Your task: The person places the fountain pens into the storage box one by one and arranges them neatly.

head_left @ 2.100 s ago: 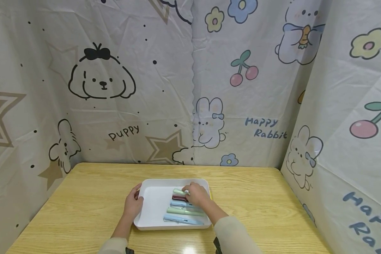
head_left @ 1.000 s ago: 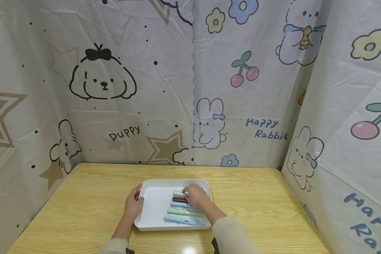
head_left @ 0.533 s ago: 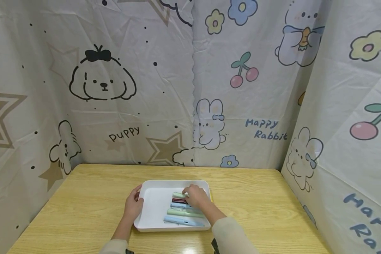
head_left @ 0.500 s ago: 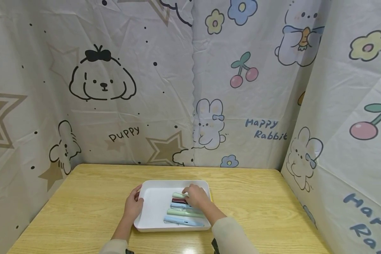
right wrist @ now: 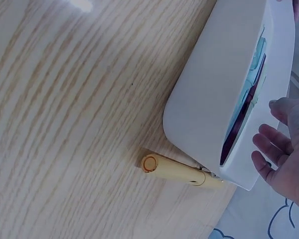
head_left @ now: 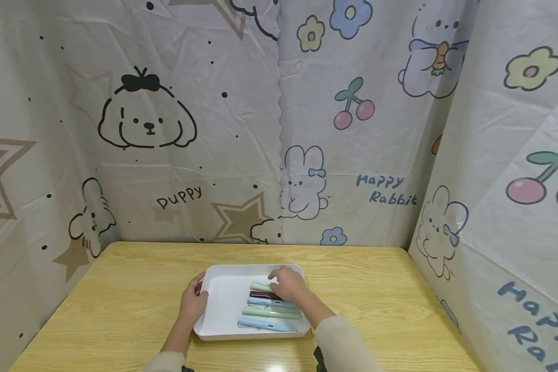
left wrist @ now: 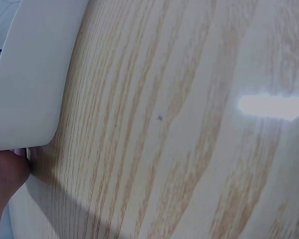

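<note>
A white tray (head_left: 223,302) stands on the table, with several pens laid side by side in its right half. From the front they run light blue pen (head_left: 266,324), light green pen (head_left: 269,312), light blue pen (head_left: 272,302), dark red pen (head_left: 262,294) and light green pen (head_left: 259,286). My left hand (head_left: 194,301) grips the tray's left side; the left wrist view catches only part of it. Over the back right of the tray is my right hand (head_left: 289,284), fingers apart and loosely bent, beside the rear green pen. The right wrist view shows nothing in that hand.
A yellow pen (right wrist: 177,172) lies on the wooden table (head_left: 362,294) against the outside of the tray's right wall. Printed cloth (head_left: 242,129) hangs behind the table and along both sides.
The right hand's fingers have spread and come off the rear light green pen, which they pinched earlier. The left hand stays at the tray's left side. The view has shifted slightly.
</note>
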Demonstrator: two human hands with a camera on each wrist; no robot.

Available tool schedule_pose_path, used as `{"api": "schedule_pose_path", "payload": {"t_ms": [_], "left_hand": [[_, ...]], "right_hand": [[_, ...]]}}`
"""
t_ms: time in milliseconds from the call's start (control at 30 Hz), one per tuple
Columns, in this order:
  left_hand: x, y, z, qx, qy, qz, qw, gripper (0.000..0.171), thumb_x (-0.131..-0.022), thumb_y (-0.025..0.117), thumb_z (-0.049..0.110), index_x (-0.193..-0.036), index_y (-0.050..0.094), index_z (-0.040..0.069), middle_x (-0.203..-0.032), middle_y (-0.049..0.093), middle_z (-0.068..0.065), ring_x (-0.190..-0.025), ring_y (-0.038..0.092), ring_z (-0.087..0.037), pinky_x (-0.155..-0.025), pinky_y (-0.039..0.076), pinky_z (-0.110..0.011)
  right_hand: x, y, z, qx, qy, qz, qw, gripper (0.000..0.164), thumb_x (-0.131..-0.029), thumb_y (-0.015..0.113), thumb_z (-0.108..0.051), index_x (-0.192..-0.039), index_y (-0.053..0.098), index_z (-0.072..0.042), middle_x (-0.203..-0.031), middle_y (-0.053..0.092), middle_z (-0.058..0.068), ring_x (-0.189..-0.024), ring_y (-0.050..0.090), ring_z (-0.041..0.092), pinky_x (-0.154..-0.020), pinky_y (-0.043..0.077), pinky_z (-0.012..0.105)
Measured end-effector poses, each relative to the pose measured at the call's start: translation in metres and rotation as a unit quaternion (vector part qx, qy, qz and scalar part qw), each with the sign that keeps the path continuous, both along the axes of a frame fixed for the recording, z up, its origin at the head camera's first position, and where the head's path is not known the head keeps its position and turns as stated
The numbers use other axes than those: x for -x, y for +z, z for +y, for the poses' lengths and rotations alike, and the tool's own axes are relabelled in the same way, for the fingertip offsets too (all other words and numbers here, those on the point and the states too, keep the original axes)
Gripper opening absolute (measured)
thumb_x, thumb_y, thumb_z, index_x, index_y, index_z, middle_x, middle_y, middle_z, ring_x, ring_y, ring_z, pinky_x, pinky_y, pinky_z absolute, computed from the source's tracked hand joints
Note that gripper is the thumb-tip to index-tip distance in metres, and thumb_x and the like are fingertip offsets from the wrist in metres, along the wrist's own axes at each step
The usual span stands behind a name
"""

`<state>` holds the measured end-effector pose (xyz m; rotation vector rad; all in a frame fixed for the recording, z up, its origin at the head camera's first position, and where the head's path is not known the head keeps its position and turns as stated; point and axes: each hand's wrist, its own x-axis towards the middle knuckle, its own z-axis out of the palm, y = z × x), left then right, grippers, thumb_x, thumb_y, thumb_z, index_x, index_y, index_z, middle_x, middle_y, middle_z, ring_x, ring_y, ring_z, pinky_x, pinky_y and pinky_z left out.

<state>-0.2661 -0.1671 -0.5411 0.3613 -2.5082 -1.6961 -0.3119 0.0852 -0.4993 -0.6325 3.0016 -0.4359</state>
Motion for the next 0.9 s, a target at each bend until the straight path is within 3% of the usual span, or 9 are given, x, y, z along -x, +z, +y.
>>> {"api": "schedule_pose_path", "payload": {"t_ms": [233, 433, 900], "left_hand": [[0.003, -0.006, -0.002, 0.003, 0.004, -0.001, 1.0000, 0.056, -0.089, 0.038, -0.004, -0.144, 0.031, 0.005, -0.131, 0.046, -0.029, -0.116, 0.049, -0.038, -0.096, 0.046, -0.046], [0.006, -0.011, -0.003, 0.003, 0.006, -0.002, 1.0000, 0.056, -0.089, 0.037, -0.003, -0.144, 0.031, 0.006, -0.131, 0.047, -0.028, -0.116, 0.050, -0.036, -0.095, 0.047, -0.046], [0.004, -0.007, 0.000, 0.005, 0.007, 0.000, 1.0000, 0.056, -0.089, 0.037, -0.004, -0.144, 0.032, 0.005, -0.130, 0.047, -0.028, -0.115, 0.049, -0.037, -0.095, 0.047, -0.046]], "right_hand": [[0.000, 0.008, 0.004, 0.020, 0.000, 0.015, 1.000, 0.025, -0.087, 0.060, -0.024, -0.106, 0.069, -0.013, -0.095, 0.066, 0.004, -0.086, 0.060, 0.016, -0.071, 0.050, 0.028], [-0.001, 0.014, 0.009, 0.046, -0.015, 0.003, 0.999, 0.027, -0.086, 0.059, -0.024, -0.108, 0.069, -0.011, -0.093, 0.063, 0.006, -0.085, 0.060, 0.019, -0.068, 0.050, 0.032], [-0.004, 0.023, 0.022, 0.101, -0.022, 0.000, 0.995, 0.028, -0.088, 0.060, -0.021, -0.111, 0.067, -0.006, -0.096, 0.062, 0.013, -0.085, 0.060, 0.024, -0.068, 0.051, 0.036]]}}
